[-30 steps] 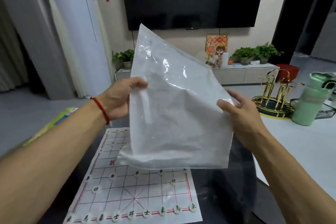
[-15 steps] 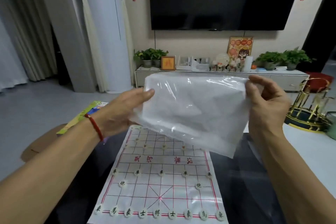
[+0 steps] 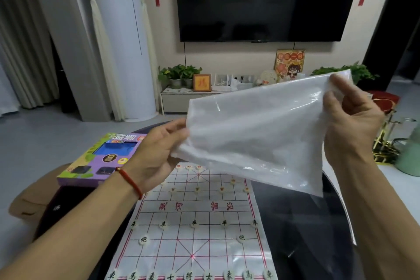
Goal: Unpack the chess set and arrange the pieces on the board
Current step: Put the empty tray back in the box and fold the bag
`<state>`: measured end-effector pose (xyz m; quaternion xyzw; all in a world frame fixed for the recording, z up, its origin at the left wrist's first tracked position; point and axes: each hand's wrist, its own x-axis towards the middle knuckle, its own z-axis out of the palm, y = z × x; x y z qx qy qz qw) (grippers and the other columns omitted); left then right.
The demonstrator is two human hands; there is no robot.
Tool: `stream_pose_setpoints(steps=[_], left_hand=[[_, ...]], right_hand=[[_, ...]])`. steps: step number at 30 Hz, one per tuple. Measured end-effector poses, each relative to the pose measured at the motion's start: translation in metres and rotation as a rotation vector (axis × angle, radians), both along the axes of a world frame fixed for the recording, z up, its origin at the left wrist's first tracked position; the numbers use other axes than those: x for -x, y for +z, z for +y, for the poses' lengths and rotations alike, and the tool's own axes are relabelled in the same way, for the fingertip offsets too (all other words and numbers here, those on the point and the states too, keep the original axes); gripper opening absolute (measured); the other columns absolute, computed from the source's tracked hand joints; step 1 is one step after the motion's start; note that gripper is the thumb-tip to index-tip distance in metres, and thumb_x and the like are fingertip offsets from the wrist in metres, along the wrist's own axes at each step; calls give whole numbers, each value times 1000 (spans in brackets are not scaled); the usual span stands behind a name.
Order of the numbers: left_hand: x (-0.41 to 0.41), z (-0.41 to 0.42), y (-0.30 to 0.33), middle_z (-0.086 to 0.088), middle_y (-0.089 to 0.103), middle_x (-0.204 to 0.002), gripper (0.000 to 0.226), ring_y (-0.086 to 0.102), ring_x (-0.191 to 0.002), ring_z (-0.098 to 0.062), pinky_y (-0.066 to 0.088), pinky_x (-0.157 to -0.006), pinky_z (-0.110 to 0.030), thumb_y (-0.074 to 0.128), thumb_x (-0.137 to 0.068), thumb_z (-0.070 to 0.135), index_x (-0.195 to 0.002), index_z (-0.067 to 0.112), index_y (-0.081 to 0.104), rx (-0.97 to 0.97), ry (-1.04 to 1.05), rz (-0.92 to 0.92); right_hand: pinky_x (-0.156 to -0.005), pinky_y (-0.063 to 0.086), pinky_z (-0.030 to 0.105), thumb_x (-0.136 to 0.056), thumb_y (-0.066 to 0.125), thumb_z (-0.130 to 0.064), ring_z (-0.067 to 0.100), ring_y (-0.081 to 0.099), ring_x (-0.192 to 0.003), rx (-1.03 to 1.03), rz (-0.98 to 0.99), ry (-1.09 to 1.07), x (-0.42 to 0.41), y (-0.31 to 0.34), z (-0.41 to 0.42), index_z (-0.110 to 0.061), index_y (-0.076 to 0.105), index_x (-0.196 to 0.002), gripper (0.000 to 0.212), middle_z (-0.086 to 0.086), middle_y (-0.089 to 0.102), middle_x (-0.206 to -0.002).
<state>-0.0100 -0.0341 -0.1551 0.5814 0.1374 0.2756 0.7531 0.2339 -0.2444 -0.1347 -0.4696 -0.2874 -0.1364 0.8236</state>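
Since half a second ago, the bag [image 3: 250, 134] has been tilted, its right corner raised to the upper right of the frame. At left of centre, a purple box [image 3: 100, 157] is seen, its print too blurred to read. The left hand [image 3: 156, 152] is closed on the bag's lower left edge; the right hand [image 3: 347, 118] pinches its top corner. Below, the board [image 3: 197, 229] lies at bottom centre with pieces [image 3: 193, 223] set in rows, bearing Chinese characters. The empty bag is probably best folded flat and laid aside, clear of the pieces.

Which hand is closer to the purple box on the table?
Left. The left hand holds the plastic bag just right of the purple box, nearly over its edge. The right hand grips the bag's far corner, well away.
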Motion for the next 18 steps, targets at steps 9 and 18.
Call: stream_pose_setpoints(steps=[9, 18], left_hand=[[-26, 18, 29, -20, 69, -122, 45, 70, -107, -30, 59, -88, -43, 65, -93, 31, -126, 0, 65, 104, 26, 116], [-28, 22, 55, -12, 76, -107, 33, 75, -91, -23, 61, -83, -39, 61, -96, 30, -117, 8, 71, 121, 6, 185]], right_hand=[[-89, 60, 34, -94, 69, -15, 13, 68, -103, 332, -59, 145, 4, 6, -21, -20, 71, -125, 31, -5, 74, -114], [-75, 56, 26, -91, 71, -19, 12, 67, -80, 485, -230, 186, 1, 35, -45, -28, 70, -123, 33, 1, 77, -92]])
